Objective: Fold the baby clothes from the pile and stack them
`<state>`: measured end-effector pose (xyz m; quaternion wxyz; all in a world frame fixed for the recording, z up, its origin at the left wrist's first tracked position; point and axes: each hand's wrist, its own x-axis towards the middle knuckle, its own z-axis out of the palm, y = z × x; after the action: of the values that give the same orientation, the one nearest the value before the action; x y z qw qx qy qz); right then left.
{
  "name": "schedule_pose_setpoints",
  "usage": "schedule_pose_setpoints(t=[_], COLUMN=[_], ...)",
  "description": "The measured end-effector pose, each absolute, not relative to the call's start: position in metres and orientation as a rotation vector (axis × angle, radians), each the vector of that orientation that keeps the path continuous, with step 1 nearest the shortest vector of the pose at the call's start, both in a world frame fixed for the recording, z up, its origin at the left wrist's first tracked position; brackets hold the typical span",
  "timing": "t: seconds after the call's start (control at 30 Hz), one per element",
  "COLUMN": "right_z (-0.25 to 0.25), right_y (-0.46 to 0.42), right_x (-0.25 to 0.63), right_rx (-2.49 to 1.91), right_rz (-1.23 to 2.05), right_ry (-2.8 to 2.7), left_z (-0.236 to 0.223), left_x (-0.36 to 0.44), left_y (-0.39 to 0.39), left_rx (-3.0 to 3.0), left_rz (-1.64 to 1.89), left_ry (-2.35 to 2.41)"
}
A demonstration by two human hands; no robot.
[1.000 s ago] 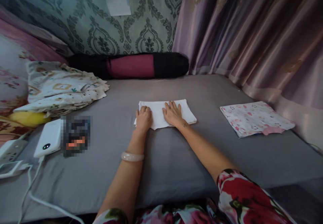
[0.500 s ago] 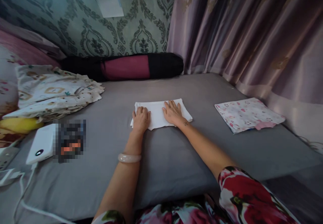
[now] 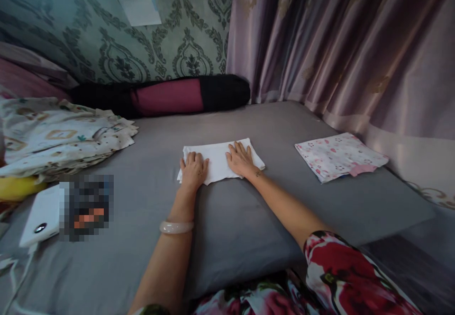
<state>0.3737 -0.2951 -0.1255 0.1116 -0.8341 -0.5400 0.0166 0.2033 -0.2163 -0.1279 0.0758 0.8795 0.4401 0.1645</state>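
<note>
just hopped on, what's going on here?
A person has the left hand and right hand resting on a white cloth, which lies flat on a gray sheet. A folded floral cloth lies apart to the right, touched by neither hand.

text: none legible | display point(image 3: 40, 228) on white device point(image 3: 46, 210): too small

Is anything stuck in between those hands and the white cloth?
Nothing visible is. The left hand and the right hand both rest right on the white cloth, one toward each end. The flower-print cloth lies off to the right, not in between.
</note>
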Motion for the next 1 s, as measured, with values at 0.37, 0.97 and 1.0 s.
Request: schedule_pose_setpoints(t=[0.37,0.97,1.0], right_z=[-0.117,-0.116,-0.114], right_y=[-0.304,-0.308,-0.309], right_x=[0.388,0.396,0.397], right_rx=[-2.494,-2.523,-2.526], right_rz=[-0.027,0.136,0.131], right_ry=[-1.553,-1.527,-1.533], left_z=[-0.128,-0.127,-0.127], left_x=[0.203,0.202,0.202], left_y=[-0.217,-0.217,-0.217], left_rx=[2.630,2.630,2.634], left_rz=[0.491,0.449,0.449], left_ry=[1.318,1.314,1.314])
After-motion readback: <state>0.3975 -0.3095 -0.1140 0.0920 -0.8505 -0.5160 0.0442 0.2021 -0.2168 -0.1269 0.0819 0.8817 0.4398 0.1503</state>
